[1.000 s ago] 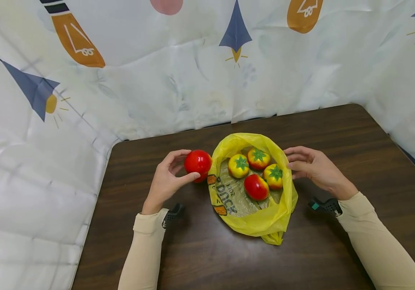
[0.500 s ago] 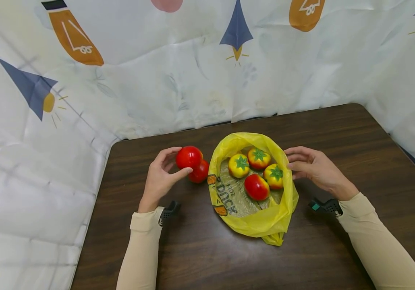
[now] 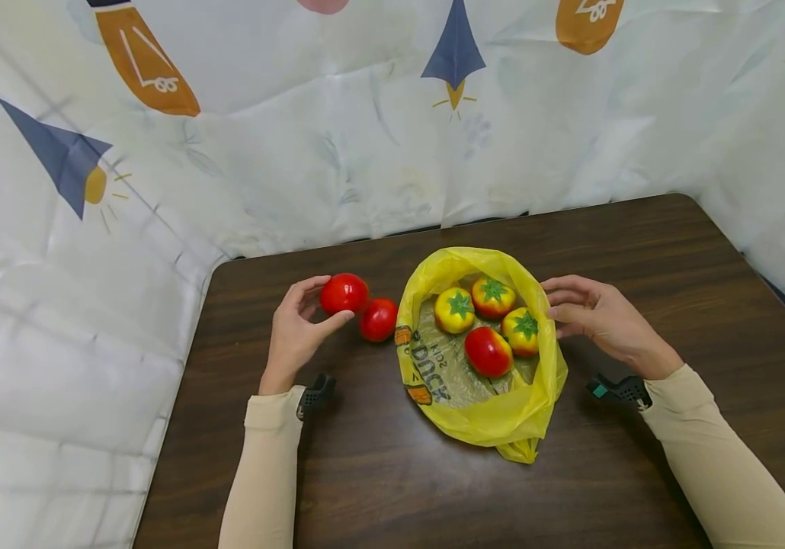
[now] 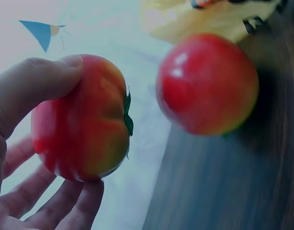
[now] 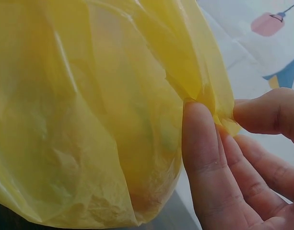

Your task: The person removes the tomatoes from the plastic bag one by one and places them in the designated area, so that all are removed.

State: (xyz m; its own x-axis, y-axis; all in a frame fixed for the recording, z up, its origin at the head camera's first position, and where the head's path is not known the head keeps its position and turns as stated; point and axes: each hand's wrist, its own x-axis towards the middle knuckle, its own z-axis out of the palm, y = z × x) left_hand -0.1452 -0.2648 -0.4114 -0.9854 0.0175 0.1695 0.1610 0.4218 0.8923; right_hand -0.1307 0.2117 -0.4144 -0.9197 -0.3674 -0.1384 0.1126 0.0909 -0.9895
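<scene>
My left hand [image 3: 293, 332] pinches a shiny red tomato [image 3: 344, 293] between thumb and fingertips, left of the bag. Its green leafy top [image 4: 128, 114] points away from the palm in the left wrist view. A second red tomato [image 3: 379, 320] sits on the table between that hand and the yellow plastic bag [image 3: 482, 424]. Several red-and-yellow tomatoes, among them one lying on its side [image 3: 488, 351], are inside the wide-mouthed bag. At the bag's right rim, my right hand [image 3: 594, 316] pinches the plastic between thumb and fingers, plain in the right wrist view.
The dark wooden table [image 3: 392, 496] extends around the bag, with its far edge against a white printed curtain [image 3: 283, 168]. More of that curtain hangs along the left side. A twisted yellow tail of the bag [image 3: 519, 450] lies toward the front.
My left hand has moved left, carrying its tomato away from the bag. The second tomato, mostly hidden behind it earlier, now shows fully. My right hand stays at the bag's rim.
</scene>
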